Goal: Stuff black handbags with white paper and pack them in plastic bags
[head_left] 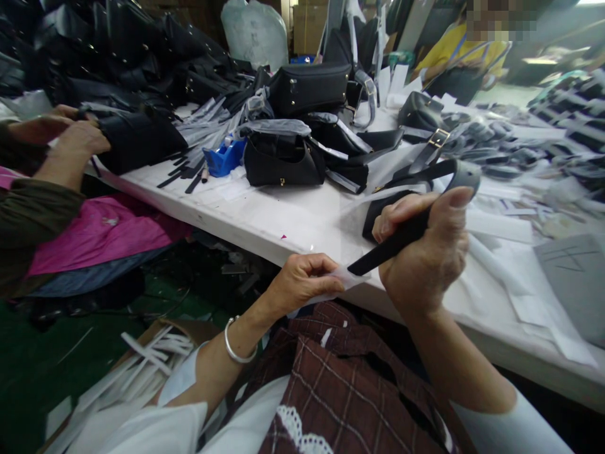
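Table (227,217) across mid-frame, pile of bags (132,38) at upper left, handbag (283,165) on the table above centre, strap (394,244) in the right hand (428,261) right of centre, strips (146,362) lower left

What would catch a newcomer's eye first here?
Probably the right hand gripping a black strap in the foreground, while the left hand pinches thin white wrapping by the strap's lower end. Beyond them, black handbags crowd the white table. At left, a bright pink cloth stands out.
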`<act>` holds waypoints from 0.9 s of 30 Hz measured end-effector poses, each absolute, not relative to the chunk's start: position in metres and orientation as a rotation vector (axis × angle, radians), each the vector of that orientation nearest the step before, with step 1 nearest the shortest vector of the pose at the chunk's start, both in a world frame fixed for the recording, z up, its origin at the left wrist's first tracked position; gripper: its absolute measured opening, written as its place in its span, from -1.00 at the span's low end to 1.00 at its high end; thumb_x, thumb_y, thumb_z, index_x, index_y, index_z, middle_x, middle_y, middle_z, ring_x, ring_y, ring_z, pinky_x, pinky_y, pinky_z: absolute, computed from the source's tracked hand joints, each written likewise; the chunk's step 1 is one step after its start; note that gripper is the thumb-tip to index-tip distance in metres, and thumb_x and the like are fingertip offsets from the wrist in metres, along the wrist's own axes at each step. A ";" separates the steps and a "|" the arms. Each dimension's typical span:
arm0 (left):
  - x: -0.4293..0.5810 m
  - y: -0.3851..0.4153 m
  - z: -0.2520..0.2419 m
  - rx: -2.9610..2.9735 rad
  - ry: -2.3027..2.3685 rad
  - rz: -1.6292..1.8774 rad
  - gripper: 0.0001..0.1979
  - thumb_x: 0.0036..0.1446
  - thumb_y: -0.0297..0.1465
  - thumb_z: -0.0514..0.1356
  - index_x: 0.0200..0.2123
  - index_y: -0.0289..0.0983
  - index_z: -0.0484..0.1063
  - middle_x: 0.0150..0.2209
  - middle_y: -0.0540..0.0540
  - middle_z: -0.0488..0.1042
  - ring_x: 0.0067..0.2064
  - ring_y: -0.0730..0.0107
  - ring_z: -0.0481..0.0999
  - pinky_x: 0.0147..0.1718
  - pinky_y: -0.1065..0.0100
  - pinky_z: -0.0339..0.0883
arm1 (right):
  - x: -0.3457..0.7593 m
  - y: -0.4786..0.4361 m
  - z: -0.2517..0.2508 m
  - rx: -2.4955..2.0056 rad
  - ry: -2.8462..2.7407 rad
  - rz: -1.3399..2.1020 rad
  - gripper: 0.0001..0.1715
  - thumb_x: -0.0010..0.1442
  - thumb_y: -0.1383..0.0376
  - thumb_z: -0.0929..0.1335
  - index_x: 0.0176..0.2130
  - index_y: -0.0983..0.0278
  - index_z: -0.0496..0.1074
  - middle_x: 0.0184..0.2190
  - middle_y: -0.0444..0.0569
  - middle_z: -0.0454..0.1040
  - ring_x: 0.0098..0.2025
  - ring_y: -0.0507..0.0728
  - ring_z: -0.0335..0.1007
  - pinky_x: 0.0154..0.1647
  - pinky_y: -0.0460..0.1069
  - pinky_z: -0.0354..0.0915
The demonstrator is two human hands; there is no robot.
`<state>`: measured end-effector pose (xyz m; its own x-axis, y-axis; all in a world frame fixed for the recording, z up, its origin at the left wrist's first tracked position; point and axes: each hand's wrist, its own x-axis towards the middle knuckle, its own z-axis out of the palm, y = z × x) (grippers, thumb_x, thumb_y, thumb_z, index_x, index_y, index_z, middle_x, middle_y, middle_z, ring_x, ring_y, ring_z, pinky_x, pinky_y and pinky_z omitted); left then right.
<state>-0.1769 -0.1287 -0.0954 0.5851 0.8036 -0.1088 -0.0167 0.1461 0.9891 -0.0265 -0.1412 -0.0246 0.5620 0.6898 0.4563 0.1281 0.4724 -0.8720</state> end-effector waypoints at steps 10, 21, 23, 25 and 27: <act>-0.173 -0.128 -0.094 1.223 0.739 0.693 -0.71 -0.09 -0.24 0.43 -0.43 -0.36 0.54 -0.49 -0.02 0.52 -0.47 0.53 0.41 -0.45 0.47 0.27 | -0.025 -0.138 -0.039 -1.092 -0.970 0.343 -0.32 0.36 -0.14 0.14 -0.53 0.22 0.37 -0.59 -0.13 0.31 -0.51 0.05 0.30 -0.42 -0.02 0.26; -0.150 -0.112 -0.099 1.163 0.804 0.867 -0.77 -0.03 -0.29 0.40 -0.42 -0.35 0.52 -0.49 -0.02 0.54 -0.46 0.51 0.43 -0.39 0.45 0.25 | -0.005 -0.138 -0.073 -1.119 -1.071 0.925 -0.44 0.28 -0.12 0.29 0.02 0.19 0.53 -0.02 0.05 0.57 0.06 0.23 0.46 0.14 0.16 0.30; -0.144 -0.111 -0.100 1.136 0.809 0.854 -0.74 -0.07 -0.28 0.42 -0.42 -0.35 0.52 -0.49 -0.04 0.55 -0.46 0.48 0.44 -0.39 0.44 0.25 | 0.003 -0.128 -0.066 -1.035 -0.864 0.930 -0.46 0.21 -0.12 0.36 -0.08 0.22 0.56 -0.08 0.06 0.60 -0.01 0.23 0.50 0.11 0.16 0.32; -0.139 -0.110 -0.096 1.127 0.820 0.854 -0.73 -0.10 -0.27 0.42 -0.44 -0.36 0.52 -0.48 -0.07 0.56 -0.45 0.45 0.46 -0.40 0.43 0.26 | 0.008 -0.119 -0.056 -1.043 -0.783 0.937 -0.51 0.11 -0.09 0.45 -0.21 0.26 0.59 -0.17 0.05 0.61 -0.09 0.21 0.52 0.05 0.11 0.35; -0.134 -0.105 -0.088 1.130 0.822 0.873 -0.71 -0.11 -0.25 0.42 -0.45 -0.36 0.52 -0.49 -0.08 0.56 -0.46 0.43 0.47 -0.41 0.43 0.26 | 0.011 -0.115 -0.052 -1.123 -0.818 0.972 -0.54 0.05 -0.04 0.50 -0.25 0.28 0.61 -0.22 0.03 0.62 -0.13 0.20 0.51 -0.01 0.06 0.37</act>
<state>-0.1341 -0.1054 -0.0885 0.4298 0.8967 -0.1059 -0.1598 0.1910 0.9685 0.0113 -0.1151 -0.0516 0.3687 0.9281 0.0515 -0.2100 0.1371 -0.9681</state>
